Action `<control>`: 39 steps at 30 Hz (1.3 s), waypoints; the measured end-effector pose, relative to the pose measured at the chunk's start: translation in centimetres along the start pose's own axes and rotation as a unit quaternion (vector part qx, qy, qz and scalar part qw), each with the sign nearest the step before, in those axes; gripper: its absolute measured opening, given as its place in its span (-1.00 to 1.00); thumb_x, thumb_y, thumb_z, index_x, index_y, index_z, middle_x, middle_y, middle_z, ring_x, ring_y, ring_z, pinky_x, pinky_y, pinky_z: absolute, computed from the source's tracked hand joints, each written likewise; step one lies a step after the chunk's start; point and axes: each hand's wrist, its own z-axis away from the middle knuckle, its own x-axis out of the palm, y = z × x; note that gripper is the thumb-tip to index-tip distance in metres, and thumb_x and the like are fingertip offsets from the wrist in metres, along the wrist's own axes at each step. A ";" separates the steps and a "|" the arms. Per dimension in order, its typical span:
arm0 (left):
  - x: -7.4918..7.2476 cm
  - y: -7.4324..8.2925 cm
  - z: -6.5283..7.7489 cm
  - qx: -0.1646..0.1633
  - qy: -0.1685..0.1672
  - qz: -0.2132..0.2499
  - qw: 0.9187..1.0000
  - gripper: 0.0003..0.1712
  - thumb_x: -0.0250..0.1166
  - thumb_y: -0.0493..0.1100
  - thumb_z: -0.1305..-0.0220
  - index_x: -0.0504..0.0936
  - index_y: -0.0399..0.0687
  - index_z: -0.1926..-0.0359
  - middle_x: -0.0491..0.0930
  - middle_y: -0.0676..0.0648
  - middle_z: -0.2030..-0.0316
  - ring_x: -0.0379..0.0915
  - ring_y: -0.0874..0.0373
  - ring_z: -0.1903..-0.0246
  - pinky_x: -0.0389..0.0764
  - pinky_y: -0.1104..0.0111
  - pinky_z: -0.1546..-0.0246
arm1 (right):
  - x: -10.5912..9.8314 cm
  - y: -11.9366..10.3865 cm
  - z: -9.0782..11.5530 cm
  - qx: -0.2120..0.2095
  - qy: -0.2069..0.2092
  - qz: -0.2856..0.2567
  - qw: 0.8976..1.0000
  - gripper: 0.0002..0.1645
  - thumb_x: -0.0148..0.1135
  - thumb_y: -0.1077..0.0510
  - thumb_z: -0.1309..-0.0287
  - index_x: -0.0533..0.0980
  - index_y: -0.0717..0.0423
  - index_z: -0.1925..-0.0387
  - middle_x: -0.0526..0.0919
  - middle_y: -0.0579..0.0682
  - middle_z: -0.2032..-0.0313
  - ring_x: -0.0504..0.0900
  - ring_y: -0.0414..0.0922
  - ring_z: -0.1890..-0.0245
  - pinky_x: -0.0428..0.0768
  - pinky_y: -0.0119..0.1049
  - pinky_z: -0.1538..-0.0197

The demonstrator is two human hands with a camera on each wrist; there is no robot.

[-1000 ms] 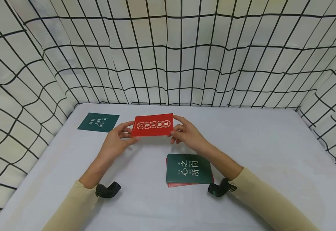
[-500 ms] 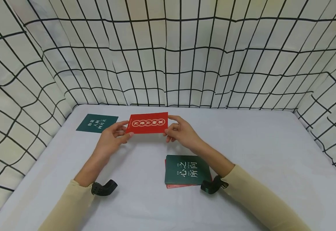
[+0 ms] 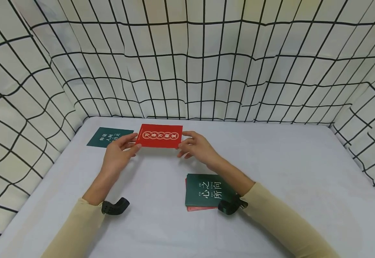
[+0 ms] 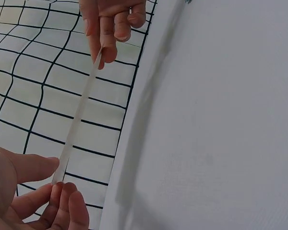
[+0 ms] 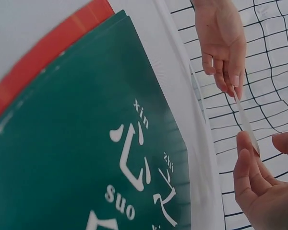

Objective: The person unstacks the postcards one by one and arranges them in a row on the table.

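Note:
A red card [image 3: 159,136] with a row of white Chinese characters is held up off the table between both hands. My left hand [image 3: 118,154] pinches its left edge between thumb and fingers; my right hand [image 3: 198,148] pinches the right edge. The left wrist view shows the card [image 4: 76,124] edge-on as a thin pale strip. Just behind the left hand lies a dark green card [image 3: 101,137] with white characters, partly covered by the fingers. Nearer the body, a stack of green and red cards [image 3: 201,193] sits under the right forearm.
A white cloth covers the table [image 3: 287,168]. Black netting [image 3: 203,71] over pale sheeting rises at the back and both sides. Each wrist carries a black camera mount [image 3: 115,206]; the right one overlaps the card stack in the head view.
Both hands have shifted left, carrying the red card closer to the green card at the back left. The left fingers now overlap that green card in the head view.

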 end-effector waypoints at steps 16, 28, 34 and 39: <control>-1.0 -1.0 -0.4 0.000 0.026 0.001 1.000 -0.39 0.16 0.01 -0.58 0.39 -0.11 -0.51 0.51 -0.24 -0.41 0.58 -0.14 -0.19 0.66 0.60 0.20 | 1.5 -0.8 -1.5 0.021 -0.033 0.018 0.999 -0.16 0.23 0.03 -0.45 0.14 0.09 -0.60 0.72 0.19 -0.14 0.81 0.05 0.02 0.75 -0.22 -0.08; -1.5 -1.6 -0.7 -0.017 0.010 -0.019 1.000 -0.38 0.14 0.02 -0.59 0.36 -0.12 -0.53 0.43 -0.28 -0.45 0.53 -0.17 -0.26 0.61 0.63 0.22 | 2.0 -0.7 -2.6 0.037 -0.031 0.024 0.999 -0.18 0.22 0.04 -0.45 0.15 0.07 -0.59 0.71 0.19 -0.15 0.80 0.04 0.03 0.75 -0.26 -0.02; -1.6 -1.8 -0.8 -0.021 -0.001 -0.035 0.999 -0.38 0.13 0.02 -0.59 0.37 -0.13 -0.52 0.47 -0.31 -0.41 0.55 -0.16 -0.18 0.61 0.59 0.21 | 2.2 -0.6 -3.3 0.038 -0.032 0.023 0.999 -0.19 0.23 0.03 -0.44 0.17 0.10 -0.58 0.69 0.20 -0.15 0.79 0.03 0.08 0.75 -0.28 0.03; -1.6 -1.9 -0.8 -0.011 -0.002 -0.059 0.998 -0.39 0.14 -0.01 -0.59 0.38 -0.16 -0.51 0.50 -0.33 -0.33 0.58 -0.12 -0.04 0.58 0.59 0.25 | 2.6 -0.2 -3.9 0.045 -0.028 0.035 0.998 -0.20 0.24 0.02 -0.43 0.20 0.11 -0.57 0.71 0.17 -0.10 0.78 -0.05 0.18 0.72 -0.34 0.12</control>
